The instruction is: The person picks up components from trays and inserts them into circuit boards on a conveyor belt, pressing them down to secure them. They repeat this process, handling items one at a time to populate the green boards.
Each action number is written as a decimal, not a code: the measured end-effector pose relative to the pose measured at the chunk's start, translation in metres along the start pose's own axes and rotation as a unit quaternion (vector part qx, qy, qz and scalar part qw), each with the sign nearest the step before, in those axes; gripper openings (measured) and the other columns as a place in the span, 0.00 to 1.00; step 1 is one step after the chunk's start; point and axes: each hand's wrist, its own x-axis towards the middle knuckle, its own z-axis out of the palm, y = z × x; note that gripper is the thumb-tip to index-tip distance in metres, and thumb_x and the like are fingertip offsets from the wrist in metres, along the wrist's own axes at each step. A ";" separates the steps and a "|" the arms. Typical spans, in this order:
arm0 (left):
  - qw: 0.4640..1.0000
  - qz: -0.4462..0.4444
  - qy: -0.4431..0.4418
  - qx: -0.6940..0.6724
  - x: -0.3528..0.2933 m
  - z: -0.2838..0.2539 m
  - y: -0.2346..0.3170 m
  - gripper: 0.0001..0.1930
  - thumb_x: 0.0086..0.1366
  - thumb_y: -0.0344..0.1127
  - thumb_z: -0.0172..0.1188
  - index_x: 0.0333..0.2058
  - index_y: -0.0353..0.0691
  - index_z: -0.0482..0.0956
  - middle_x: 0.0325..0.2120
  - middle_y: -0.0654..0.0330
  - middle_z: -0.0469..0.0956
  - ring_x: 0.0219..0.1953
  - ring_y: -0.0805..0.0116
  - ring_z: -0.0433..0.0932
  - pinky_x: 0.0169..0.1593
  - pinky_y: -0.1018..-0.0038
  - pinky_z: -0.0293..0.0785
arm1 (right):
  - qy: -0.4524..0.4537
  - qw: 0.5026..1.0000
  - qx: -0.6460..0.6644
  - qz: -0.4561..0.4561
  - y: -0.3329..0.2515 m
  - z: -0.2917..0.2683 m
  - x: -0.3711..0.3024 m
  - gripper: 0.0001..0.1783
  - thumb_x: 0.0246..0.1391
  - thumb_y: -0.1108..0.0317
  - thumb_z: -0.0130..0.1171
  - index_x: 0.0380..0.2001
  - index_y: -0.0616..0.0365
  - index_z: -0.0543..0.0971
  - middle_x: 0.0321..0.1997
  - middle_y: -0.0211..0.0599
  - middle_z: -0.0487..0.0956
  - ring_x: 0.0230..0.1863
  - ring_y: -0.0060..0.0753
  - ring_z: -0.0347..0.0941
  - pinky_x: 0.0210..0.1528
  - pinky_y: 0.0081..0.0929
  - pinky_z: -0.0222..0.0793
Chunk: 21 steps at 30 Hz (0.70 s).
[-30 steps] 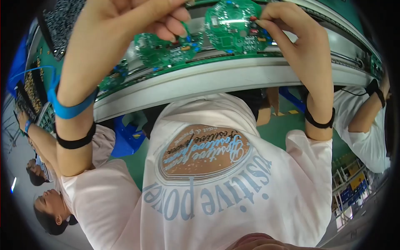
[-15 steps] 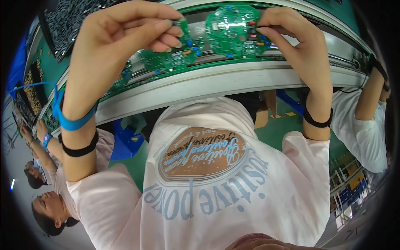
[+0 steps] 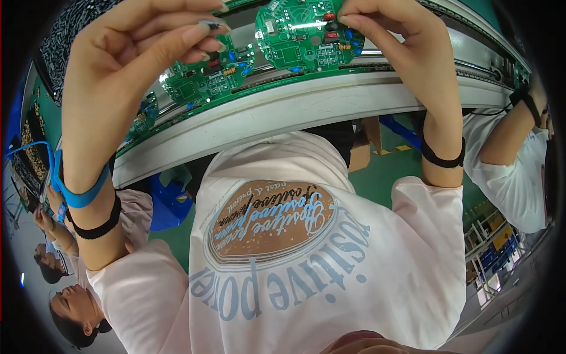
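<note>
- Head view: the central board, round, green and dotted with small parts, is the landmark; it lies just behind the pale rail.
- Left of the central board, the left hand pinches a small dark component between thumb and index finger, its thin leads pointing toward the board.
- At the central board's right edge, the right hand has its thumb and index fingertips close together beside a black part; whether they grip it, I cannot tell.
- A second board lies left of the central board, partly below the left fingers.
- The pinch looks shallow, so the component could slip or turn and drop onto the second board.
- A careless push by the right fingers could bend the black part's leads or tilt it against the red part beside it.
- The blue wrist strap, well left of the central board, has a cord; if it snagged, the tug could jog the left hand.
</note>
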 end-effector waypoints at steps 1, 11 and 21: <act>1.000 0.006 -0.001 0.003 0.002 0.000 -0.001 0.12 0.75 0.27 0.57 0.53 0.32 0.82 0.45 0.55 0.86 0.46 0.71 0.85 0.52 0.78 0.80 | 0.003 0.998 0.033 0.044 -0.002 0.000 -0.001 0.05 0.56 0.80 0.67 0.36 0.64 0.82 0.38 0.37 0.82 0.37 0.30 0.78 0.39 0.24 0.74; 1.000 -0.014 -0.014 0.005 0.002 -0.004 -0.010 0.12 0.75 0.27 0.58 0.53 0.32 0.82 0.44 0.55 0.86 0.45 0.72 0.85 0.52 0.78 0.79 | 0.019 0.995 0.081 0.050 0.009 0.001 -0.005 0.03 0.58 0.80 0.67 0.36 0.65 0.82 0.40 0.32 0.78 0.34 0.20 0.74 0.36 0.16 0.70; 0.999 -0.043 -0.015 0.008 0.002 -0.009 -0.011 0.12 0.74 0.27 0.58 0.53 0.33 0.82 0.44 0.56 0.86 0.44 0.73 0.84 0.51 0.78 0.80 | 0.004 1.000 0.005 -0.007 0.000 -0.004 -0.002 0.04 0.56 0.79 0.67 0.34 0.65 0.81 0.37 0.35 0.79 0.32 0.27 0.75 0.34 0.22 0.71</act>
